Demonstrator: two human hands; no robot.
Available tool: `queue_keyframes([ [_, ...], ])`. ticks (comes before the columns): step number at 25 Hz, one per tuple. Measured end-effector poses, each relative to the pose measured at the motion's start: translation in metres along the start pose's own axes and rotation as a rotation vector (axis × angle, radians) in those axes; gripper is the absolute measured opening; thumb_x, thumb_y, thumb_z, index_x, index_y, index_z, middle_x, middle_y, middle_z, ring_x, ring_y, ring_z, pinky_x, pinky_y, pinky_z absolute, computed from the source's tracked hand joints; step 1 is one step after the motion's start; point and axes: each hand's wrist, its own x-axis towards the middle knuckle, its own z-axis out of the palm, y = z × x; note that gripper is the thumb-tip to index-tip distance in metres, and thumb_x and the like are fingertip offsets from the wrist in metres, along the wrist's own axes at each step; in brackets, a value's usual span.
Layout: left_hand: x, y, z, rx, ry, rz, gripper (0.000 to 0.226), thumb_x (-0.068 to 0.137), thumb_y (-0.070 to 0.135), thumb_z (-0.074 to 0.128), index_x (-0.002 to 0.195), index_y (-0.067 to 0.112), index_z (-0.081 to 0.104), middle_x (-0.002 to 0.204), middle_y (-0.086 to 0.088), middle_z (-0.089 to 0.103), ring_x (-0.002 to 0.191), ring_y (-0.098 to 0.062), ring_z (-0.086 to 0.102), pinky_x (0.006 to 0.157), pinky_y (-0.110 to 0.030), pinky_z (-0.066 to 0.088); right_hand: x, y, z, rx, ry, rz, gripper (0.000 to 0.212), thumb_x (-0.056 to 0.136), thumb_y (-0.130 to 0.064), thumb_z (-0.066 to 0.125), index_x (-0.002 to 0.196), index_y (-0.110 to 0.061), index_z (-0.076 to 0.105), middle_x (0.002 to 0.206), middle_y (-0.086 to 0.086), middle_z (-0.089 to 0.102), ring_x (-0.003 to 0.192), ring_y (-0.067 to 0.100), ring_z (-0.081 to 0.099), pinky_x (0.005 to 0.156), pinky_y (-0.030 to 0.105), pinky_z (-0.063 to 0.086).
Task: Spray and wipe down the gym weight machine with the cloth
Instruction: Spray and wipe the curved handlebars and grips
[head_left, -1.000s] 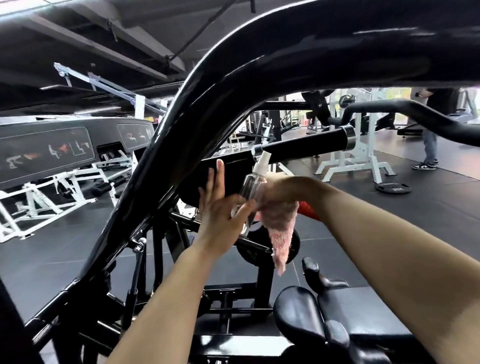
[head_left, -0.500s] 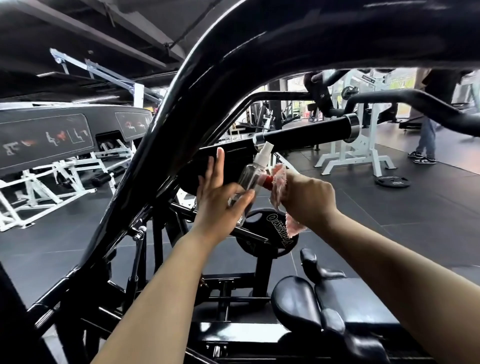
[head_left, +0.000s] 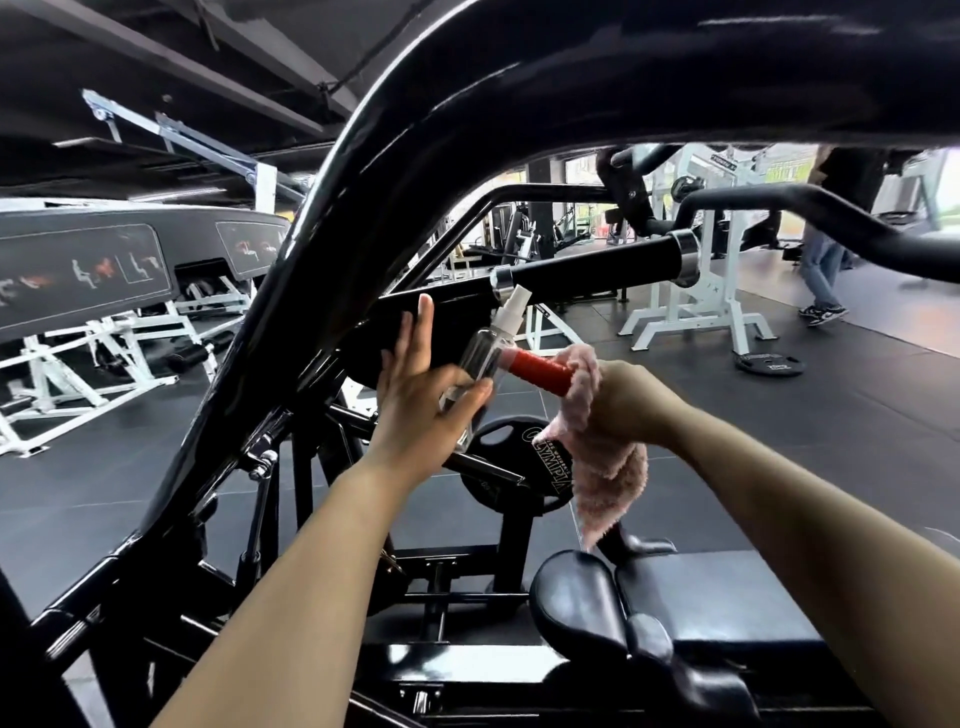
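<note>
A black weight machine fills the view, its thick curved frame (head_left: 415, 156) arching overhead. My left hand (head_left: 421, 395) holds a clear spray bottle (head_left: 485, 353) with a white nozzle between thumb and palm, the fingers straight and raised. My right hand (head_left: 631, 402) grips a pink cloth (head_left: 608, 467) wrapped round the near end of a red handle grip (head_left: 537, 371). The cloth's loose end hangs down below the fist. Behind the bottle runs a black padded bar (head_left: 597, 265) with chrome collars.
A black weight plate (head_left: 519, 473) sits on the machine below my hands, and black seat pads (head_left: 597, 603) lie at lower right. White racks (head_left: 691, 306) stand behind, a loose plate (head_left: 769, 364) lies on the floor, and a person (head_left: 826, 249) walks at far right.
My right hand has slid the cloth rightward along the red grip, uncovering more of it. The left hand with the bottle has stayed almost still.
</note>
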Motion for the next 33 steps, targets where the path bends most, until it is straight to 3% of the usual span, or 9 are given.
queue_keyframes([
  [5,-0.001,0.0,0.004,0.016,0.017,0.018,0.055,0.074,0.063,0.032,0.072,0.017,0.062,0.15,0.015,-0.014,0.137,-0.002,-0.019,0.098,-0.008,-0.028,-0.036,0.034,0.045,-0.066,0.375,0.168,0.028,0.089,-0.052,0.048,0.088,-0.024,0.047,0.074,0.004,0.069,0.076,0.031,0.069,0.059,0.028,0.046],
  [10,0.004,-0.002,0.008,0.077,0.029,0.007,0.056,0.074,0.064,0.031,0.071,0.018,0.063,0.149,0.014,-0.016,0.136,-0.003,-0.022,0.097,-0.01,-0.03,-0.103,0.067,0.084,0.371,0.192,0.414,0.039,0.086,-0.055,0.056,0.107,-0.023,0.063,0.096,0.001,0.068,0.1,0.027,0.064,0.074,0.024,0.043],
  [14,-0.011,0.003,0.015,0.055,0.016,0.01,0.058,0.077,0.064,0.032,0.079,0.017,0.065,0.15,0.012,-0.012,0.138,-0.006,-0.019,0.102,-0.012,-0.025,-0.133,0.099,0.105,0.525,0.131,0.513,0.022,0.08,-0.017,0.072,0.101,-0.013,0.068,0.093,-0.001,0.064,0.103,0.024,0.063,0.076,0.025,0.041],
  [16,-0.042,0.009,0.032,-0.047,-0.034,-0.034,0.056,0.08,0.069,0.03,0.087,0.025,0.064,0.154,0.009,0.004,0.142,-0.01,0.0,0.113,-0.016,-0.001,-0.149,0.09,0.099,0.717,0.163,0.472,0.021,0.075,-0.018,0.078,0.089,-0.019,0.062,0.082,-0.01,0.061,0.09,0.02,0.062,0.067,0.017,0.043],
  [19,-0.124,0.025,0.061,-0.514,-0.183,-0.243,0.06,0.069,0.088,0.036,0.094,0.038,0.06,0.133,-0.001,0.049,0.116,-0.011,0.052,0.095,-0.024,0.046,-0.168,0.064,0.095,1.037,0.201,0.448,0.03,0.076,-0.019,0.077,0.093,-0.022,0.052,0.083,-0.014,0.057,0.08,0.006,0.056,0.073,0.014,0.046],
  [22,-0.184,0.029,0.096,-0.689,-0.322,-0.456,0.056,0.061,0.088,0.046,0.093,0.048,0.068,0.141,-0.003,0.042,0.122,-0.021,0.049,0.104,-0.049,0.038,-0.176,0.031,0.105,1.126,0.0,0.477,0.039,0.085,0.005,0.062,0.117,-0.012,0.048,0.094,-0.006,0.055,0.081,0.006,0.054,0.077,0.017,0.051],
  [25,-0.212,0.025,0.106,-0.855,-0.407,-0.726,0.08,0.038,0.087,0.063,0.098,0.035,0.068,0.105,-0.005,0.066,0.089,-0.018,0.065,0.075,-0.033,0.048,-0.185,0.002,0.115,1.182,-0.316,0.52,0.02,0.087,-0.006,0.063,0.104,-0.017,0.062,0.089,-0.006,0.067,0.081,0.005,0.061,0.071,0.014,0.052],
  [28,-0.242,0.038,0.094,-0.992,-0.331,-0.904,0.083,0.05,0.075,0.064,0.107,0.015,0.06,0.091,-0.007,0.066,0.083,-0.024,0.062,0.075,-0.036,0.049,-0.195,-0.018,0.132,1.145,-0.514,0.544,0.009,0.09,-0.015,0.06,0.089,-0.015,0.069,0.073,-0.009,0.072,0.072,0.003,0.066,0.071,0.017,0.052],
  [33,-0.269,0.05,0.086,-0.968,-0.238,-0.88,0.063,0.058,0.07,0.055,0.096,0.021,0.068,0.094,0.005,0.071,0.089,-0.008,0.066,0.081,-0.037,0.052,-0.203,-0.024,0.141,1.076,-0.293,0.47,0.024,0.086,-0.018,0.066,0.107,-0.018,0.054,0.104,-0.001,0.059,0.09,0.005,0.057,0.068,0.009,0.043],
])
